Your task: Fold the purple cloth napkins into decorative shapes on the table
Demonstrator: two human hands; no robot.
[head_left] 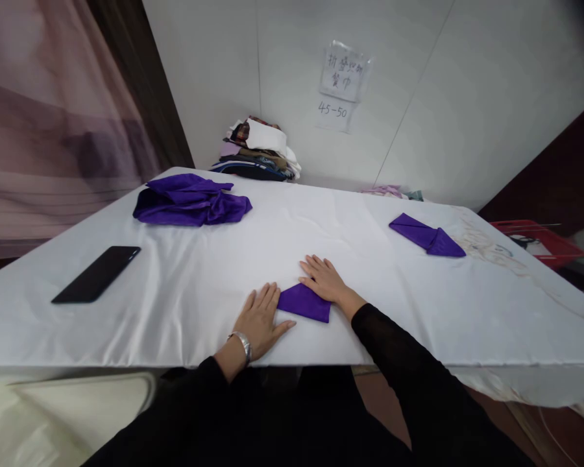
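A small folded purple napkin (304, 303) lies flat on the white tablecloth (292, 227) between my hands. My left hand (260, 322), with a silver bracelet at the wrist, rests flat at the napkin's left end, fingers stretched out. Over the napkin's upper right edge lies my right hand (324, 280), its fingers extended and covering part of the cloth. Neither hand grips anything. Farther right is another folded purple napkin (425, 235), with a pointed end. Loose purple cloths (189, 201) sit in a crumpled heap at the back left.
A black phone or tablet (97, 274) lies on the left side. Folded clothes (260, 149) are stacked by the wall. Paper signs (340, 78) hang there. Beyond the right edge stands a red basket (540, 240); a pale chair (87, 402) is below left.
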